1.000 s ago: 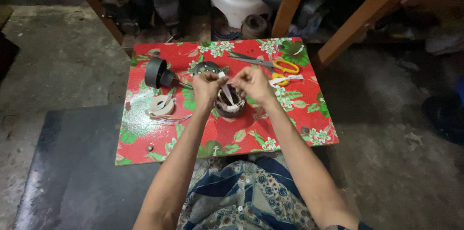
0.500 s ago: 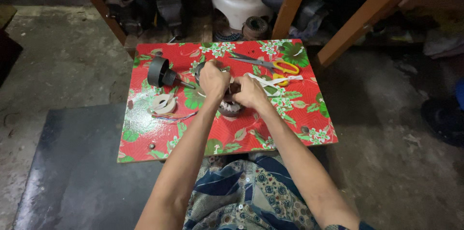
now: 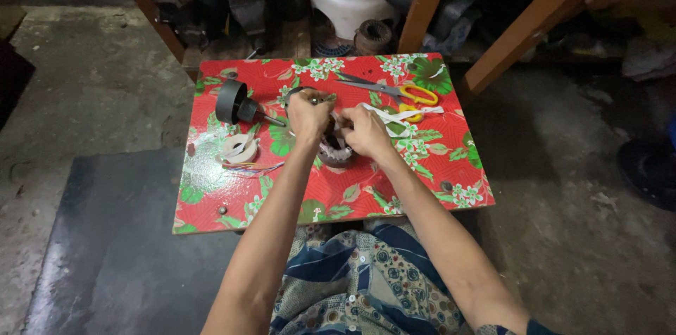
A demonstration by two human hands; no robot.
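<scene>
My left hand (image 3: 308,115) is curled into a closed grip over the upper left rim of the round wound coil piece (image 3: 335,153), fingers bunched around something small that I cannot make out. My right hand (image 3: 366,131) sits just right of it, fingers pressed together, pinching at the top edge of the same piece. The piece lies directly beneath and between both hands, at the centre of the red flowered table (image 3: 394,194), flat, its opening facing up; both hands touch it, the right slightly lower in frame. A white strip (image 3: 401,115) and yellow-handled scissors (image 3: 405,92) lie toward upper right; a black funnel-shaped part (image 3: 232,101) and tape roll (image 3: 241,148) to the left.
</scene>
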